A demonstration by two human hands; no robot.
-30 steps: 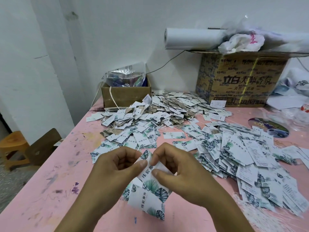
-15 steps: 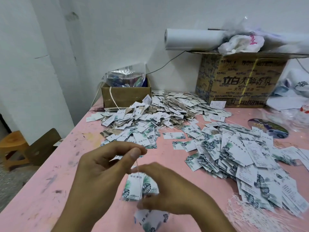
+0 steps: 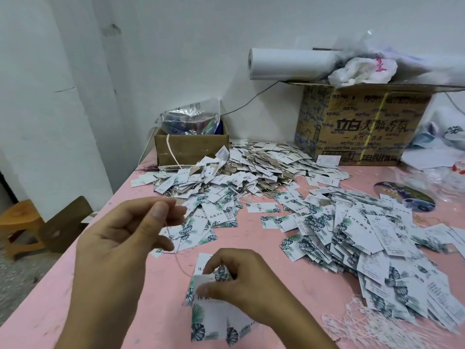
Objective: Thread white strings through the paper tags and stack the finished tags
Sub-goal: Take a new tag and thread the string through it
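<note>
paper tags (image 3: 208, 316) on a white string (image 3: 176, 255), held between two hands
pinches the string's top end between thumb and forefinger of the left hand (image 3: 120, 248), raised at near left; clasps the bunch of tags in the curled fingers of the right hand (image 3: 246, 285), lower, near centre, over the pink table (image 3: 50, 311). shows a loose heap of tags (image 3: 364, 243) at right, another heap (image 3: 251, 167) far behind, spare strings (image 3: 377, 321) at near right.

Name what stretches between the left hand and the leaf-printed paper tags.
A thin white string, pinched by the left hand, reaches the leaf-printed paper tags; head view.
</note>
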